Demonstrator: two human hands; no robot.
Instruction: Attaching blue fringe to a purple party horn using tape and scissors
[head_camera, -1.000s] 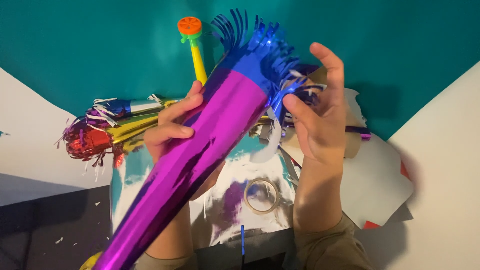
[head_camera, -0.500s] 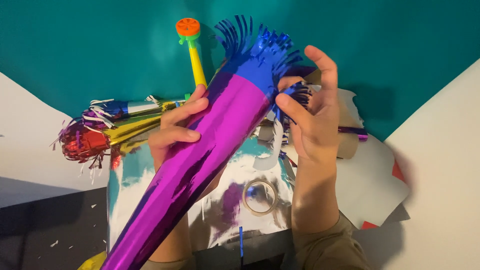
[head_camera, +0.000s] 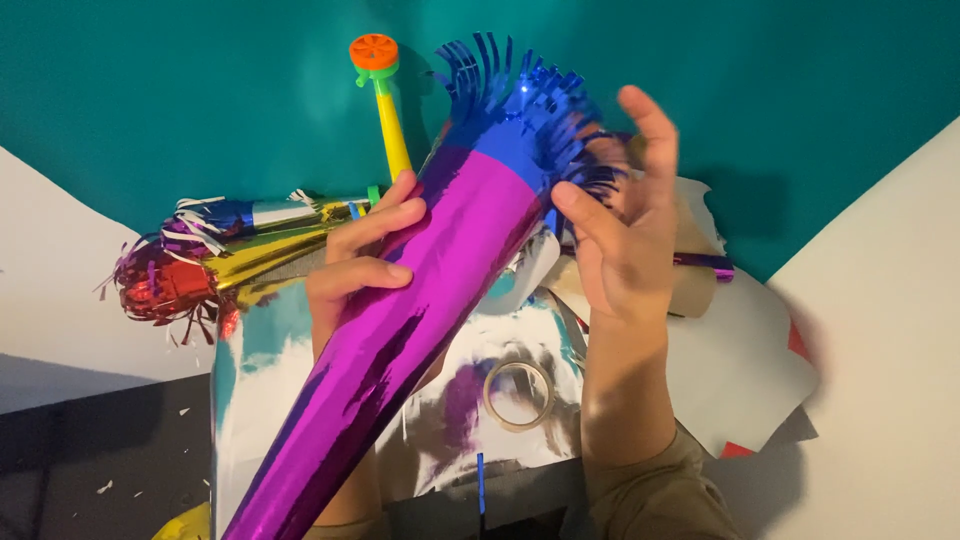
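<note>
Now the left hand (head_camera: 365, 270) grips the purple cone (head_camera: 420, 310) mid-body, fingers wrapped over its top side, same grip as before. The right hand (head_camera: 620, 235) has opened since half a second ago: fingers spread, thumb just off the blue fringe (head_camera: 525, 110) at the cone's wide end, pinching nothing. The cone tilts up-right, slightly higher than earlier. Left of the cone lie foil horns (head_camera: 200, 260); behind it stands a yellow blower (head_camera: 385, 110). Below the cone, a tape roll (head_camera: 518, 393) on silver foil (head_camera: 270, 380).
</note>
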